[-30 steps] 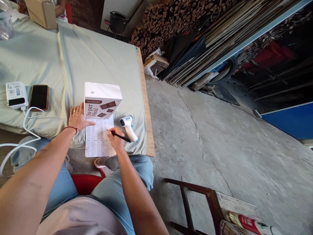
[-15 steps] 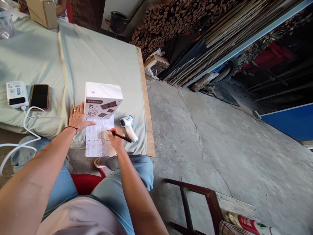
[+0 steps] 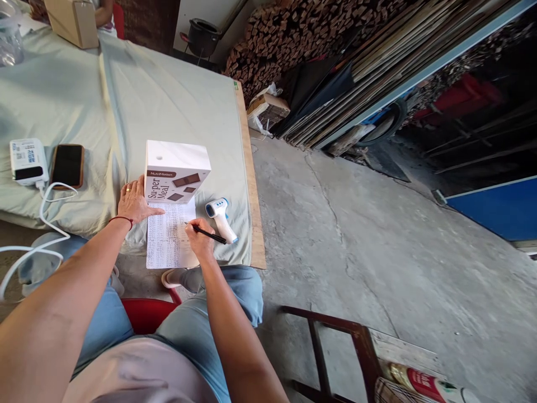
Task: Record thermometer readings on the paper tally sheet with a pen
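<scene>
A sheet of paper (image 3: 168,246) covered in dense rows of writing lies at the table's near edge, its lower part sticking out past the cloth. My right hand (image 3: 200,238) grips a black pen (image 3: 212,234), the tip at the sheet's right side. Spread on the cloth, my left hand (image 3: 135,202) has its thumb on the sheet's upper left and its fingers beside a white "Super Meal" box (image 3: 178,162). The box stands upright at the sheet's top and hides that end. To the right of the pen lies a white and blue infrared thermometer (image 3: 222,220).
On the left are a phone (image 3: 67,166) and a white power bank (image 3: 29,162) with a looping white cable (image 3: 45,215). A cardboard box (image 3: 74,23) stands at the far end near another person's arm (image 3: 104,13). A wooden chair (image 3: 335,330) is at lower right.
The pen and right hand have shifted very slightly at the sheet. My left hand, the box and the thermometer stay where they were.
</scene>
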